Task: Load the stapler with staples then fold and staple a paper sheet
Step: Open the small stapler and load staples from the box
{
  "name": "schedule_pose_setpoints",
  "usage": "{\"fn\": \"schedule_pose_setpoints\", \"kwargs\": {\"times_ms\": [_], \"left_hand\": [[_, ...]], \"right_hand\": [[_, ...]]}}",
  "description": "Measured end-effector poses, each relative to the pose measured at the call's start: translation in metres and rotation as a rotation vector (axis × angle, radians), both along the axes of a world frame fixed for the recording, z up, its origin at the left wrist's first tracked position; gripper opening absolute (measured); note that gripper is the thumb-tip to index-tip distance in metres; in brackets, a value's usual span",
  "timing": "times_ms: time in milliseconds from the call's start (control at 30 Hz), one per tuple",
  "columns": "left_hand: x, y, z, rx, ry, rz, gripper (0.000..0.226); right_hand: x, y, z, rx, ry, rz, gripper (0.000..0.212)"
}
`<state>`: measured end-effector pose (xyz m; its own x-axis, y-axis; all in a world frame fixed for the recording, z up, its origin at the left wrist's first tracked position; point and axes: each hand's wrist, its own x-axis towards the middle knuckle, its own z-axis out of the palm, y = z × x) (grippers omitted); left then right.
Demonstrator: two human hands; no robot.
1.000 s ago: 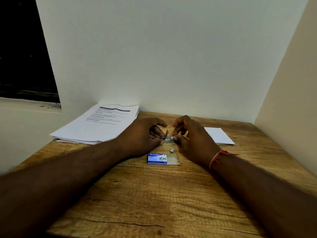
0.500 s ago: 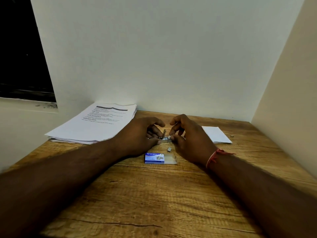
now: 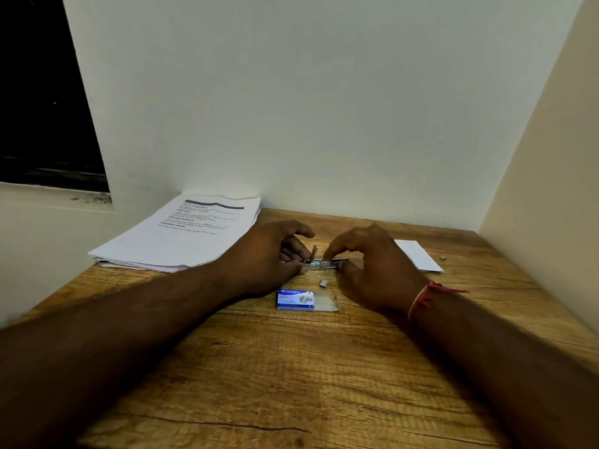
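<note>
A small metal stapler [image 3: 321, 262] lies opened on the wooden table [image 3: 291, 367], its staple channel exposed between my hands. My left hand [image 3: 272, 254] grips the stapler's left end with curled fingers. My right hand [image 3: 369, 264] pinches at the channel's right part with thumb and forefinger; what sits under the fingertips is hidden. A blue staple box [image 3: 296, 299] lies just in front, its clear inner tray [image 3: 325, 302] slid out to the right. A short strip of staples [image 3: 323, 283] rests loose between the box and the stapler. A folded white sheet [image 3: 418, 254] lies behind my right hand.
A stack of printed papers [image 3: 181, 236] sits at the table's back left, overhanging the edge. A tiny metal piece [image 3: 442, 258] lies at the back right. Walls close off the back and right sides. A dark window opening is at the left.
My right hand's fingers have shifted slightly along the stapler's channel. The left hand keeps its grip. The box and loose staples have not moved.
</note>
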<state>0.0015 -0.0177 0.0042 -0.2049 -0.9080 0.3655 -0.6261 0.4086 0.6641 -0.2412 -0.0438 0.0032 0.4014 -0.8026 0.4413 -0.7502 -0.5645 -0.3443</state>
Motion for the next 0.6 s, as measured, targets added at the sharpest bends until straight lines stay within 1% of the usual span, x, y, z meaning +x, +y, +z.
{"fn": "schedule_pose_setpoints", "kwargs": {"times_ms": [167,333,500,600], "left_hand": [[0.0,0.001,0.0,0.006,0.0,0.005,0.061],[0.0,0.001,0.001,0.003,-0.005,0.011,0.061],[0.0,0.001,0.001,0.003,0.013,0.004,0.059],[-0.001,0.002,0.001,0.011,0.012,0.0,0.059]], "right_hand": [[0.006,0.002,0.0,0.093,-0.009,0.073,0.036],[0.003,0.001,0.006,0.185,-0.005,-0.002,0.036],[-0.008,-0.006,0.006,0.15,0.002,-0.037,0.034],[-0.011,-0.004,0.008,0.123,0.049,-0.06,0.031]]}}
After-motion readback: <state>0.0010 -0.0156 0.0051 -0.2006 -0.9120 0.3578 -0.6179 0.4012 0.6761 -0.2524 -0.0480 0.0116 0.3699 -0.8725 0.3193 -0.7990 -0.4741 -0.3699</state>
